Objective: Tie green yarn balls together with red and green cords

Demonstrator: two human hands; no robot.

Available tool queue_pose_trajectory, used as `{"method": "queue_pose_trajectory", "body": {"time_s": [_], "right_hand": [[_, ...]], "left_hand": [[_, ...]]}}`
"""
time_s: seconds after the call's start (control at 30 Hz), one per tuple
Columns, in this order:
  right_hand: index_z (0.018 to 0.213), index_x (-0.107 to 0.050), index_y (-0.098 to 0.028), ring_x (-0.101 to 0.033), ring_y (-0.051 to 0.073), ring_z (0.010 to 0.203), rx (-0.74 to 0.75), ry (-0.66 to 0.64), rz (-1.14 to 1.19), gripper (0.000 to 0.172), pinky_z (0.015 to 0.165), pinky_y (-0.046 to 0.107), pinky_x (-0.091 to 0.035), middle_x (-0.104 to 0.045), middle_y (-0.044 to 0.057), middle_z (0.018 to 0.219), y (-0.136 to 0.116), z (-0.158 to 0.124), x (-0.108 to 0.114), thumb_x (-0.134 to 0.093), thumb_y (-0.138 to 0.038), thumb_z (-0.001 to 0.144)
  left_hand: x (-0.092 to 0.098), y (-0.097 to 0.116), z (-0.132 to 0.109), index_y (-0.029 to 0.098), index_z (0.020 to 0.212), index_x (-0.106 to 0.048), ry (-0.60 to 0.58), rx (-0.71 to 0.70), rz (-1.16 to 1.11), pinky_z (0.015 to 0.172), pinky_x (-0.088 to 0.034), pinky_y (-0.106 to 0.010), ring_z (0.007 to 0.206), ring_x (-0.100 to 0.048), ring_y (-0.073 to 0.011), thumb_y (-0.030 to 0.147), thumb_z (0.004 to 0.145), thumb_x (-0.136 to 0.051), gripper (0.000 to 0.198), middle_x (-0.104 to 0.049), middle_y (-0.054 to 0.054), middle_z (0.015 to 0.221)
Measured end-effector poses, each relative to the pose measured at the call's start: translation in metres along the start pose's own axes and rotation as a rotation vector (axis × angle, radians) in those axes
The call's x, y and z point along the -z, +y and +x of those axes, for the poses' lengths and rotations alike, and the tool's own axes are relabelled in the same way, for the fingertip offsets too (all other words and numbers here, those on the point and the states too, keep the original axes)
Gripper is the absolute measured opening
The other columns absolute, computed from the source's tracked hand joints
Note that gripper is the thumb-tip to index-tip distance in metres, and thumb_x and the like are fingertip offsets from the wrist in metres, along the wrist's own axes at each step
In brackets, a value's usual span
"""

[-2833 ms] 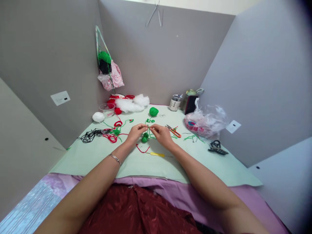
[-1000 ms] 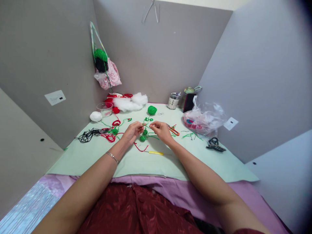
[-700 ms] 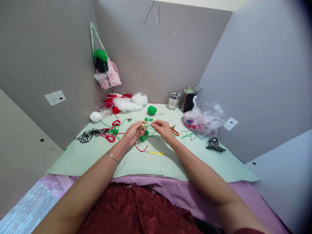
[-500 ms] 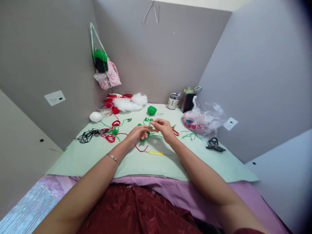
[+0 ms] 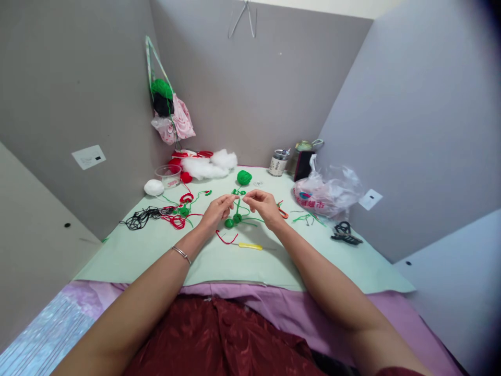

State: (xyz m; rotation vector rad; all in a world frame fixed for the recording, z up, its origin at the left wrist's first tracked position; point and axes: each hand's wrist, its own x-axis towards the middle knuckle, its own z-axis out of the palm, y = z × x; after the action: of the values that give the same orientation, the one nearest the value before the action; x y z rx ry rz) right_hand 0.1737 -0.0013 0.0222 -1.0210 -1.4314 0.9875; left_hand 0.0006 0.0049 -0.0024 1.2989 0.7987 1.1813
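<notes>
My left hand (image 5: 216, 210) and my right hand (image 5: 264, 204) are raised a little over the pale green mat (image 5: 164, 250), fingertips pinched and close together. Both pinch a thin green yarn strand (image 5: 238, 201) that runs down to two small green crocheted balls (image 5: 233, 220) hanging or resting just below my fingers. A green yarn ball (image 5: 243, 177) lies farther back, joined by the strand. A yellow-handled crochet hook (image 5: 250, 246) lies on the mat in front of my hands, beside a red yarn scrap (image 5: 225, 240).
Black yarn (image 5: 139, 216) and red and green yarn bits (image 5: 182, 209) lie at the left. Orange scissors (image 5: 279, 210), a plastic bag (image 5: 326, 193), a black hair clip (image 5: 344, 232), a tin (image 5: 277, 163), white stuffing (image 5: 207, 166), a clear bowl (image 5: 169, 175).
My hands drew together, then apart slightly, working the green strand; the small green balls shifted a little under my fingers. The camera view has moved slightly since the oldest frame.
</notes>
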Motion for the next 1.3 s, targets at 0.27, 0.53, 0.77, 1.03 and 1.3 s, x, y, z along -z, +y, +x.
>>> {"method": "queue_pose_trajectory", "body": {"time_s": [0.27,0.53,0.77,1.03,1.3], "right_hand": [[0.082,-0.061,-0.019,-0.052,0.009,0.056,-0.109,-0.147,0.222,0.033,0.052,0.022,-0.041,-0.063,-0.001,0.071,-0.001,-0.003,0.002,-0.076,-0.045,0.069],[0.08,-0.055,-0.019,-0.042,0.005,0.046,-0.117,0.056,0.193,0.034,0.044,0.02,-0.035,-0.055,-0.004,0.066,-0.004,0.029,0.024,-0.074,-0.045,0.07],[0.065,-0.061,-0.017,-0.05,0.011,0.052,-0.112,0.105,-0.482,0.011,0.056,0.025,-0.041,-0.059,0.0,0.06,0.03,0.084,0.018,-0.066,-0.023,0.072],[0.057,-0.059,-0.017,-0.056,0.017,0.075,-0.107,0.084,-0.609,0.011,0.073,0.027,-0.041,-0.064,0.004,0.069,0.061,0.091,0.003,-0.063,-0.012,0.065],[0.072,-0.064,-0.014,-0.043,0.009,0.051,-0.147,-0.182,-0.298,0.028,0.051,0.024,-0.035,-0.052,-0.002,0.056,0.018,0.039,0.018,-0.065,-0.042,0.071]], "left_hand": [[-0.003,-0.004,-0.002,0.017,0.081,-0.07,-0.089,0.005,0.112,0.047,-0.021,-0.024,0.049,-0.032,-0.0071,0.044,0.072,-0.073,0.029,-0.049,0.002,0.059],[0.003,-0.002,0.003,0.015,0.091,-0.069,0.156,0.004,-0.134,0.047,-0.029,-0.021,0.05,-0.038,-0.0047,0.041,0.071,-0.074,0.034,-0.052,0.002,0.07],[0.01,-0.003,0.006,0.013,0.087,-0.066,0.285,-0.003,-0.184,0.047,-0.031,-0.02,0.051,-0.04,-0.0036,0.036,0.071,-0.073,0.029,-0.052,0.003,0.07],[0.01,-0.008,0.007,0.014,0.086,-0.066,0.222,0.01,-0.159,0.048,-0.029,-0.021,0.051,-0.039,-0.0043,0.039,0.069,-0.074,0.031,-0.053,0.002,0.07],[0.005,-0.004,0.002,0.017,0.1,-0.066,0.201,-0.134,0.07,0.082,-0.044,-0.027,0.095,-0.059,-0.0165,0.034,0.073,-0.073,0.032,-0.066,-0.007,0.104]]}}
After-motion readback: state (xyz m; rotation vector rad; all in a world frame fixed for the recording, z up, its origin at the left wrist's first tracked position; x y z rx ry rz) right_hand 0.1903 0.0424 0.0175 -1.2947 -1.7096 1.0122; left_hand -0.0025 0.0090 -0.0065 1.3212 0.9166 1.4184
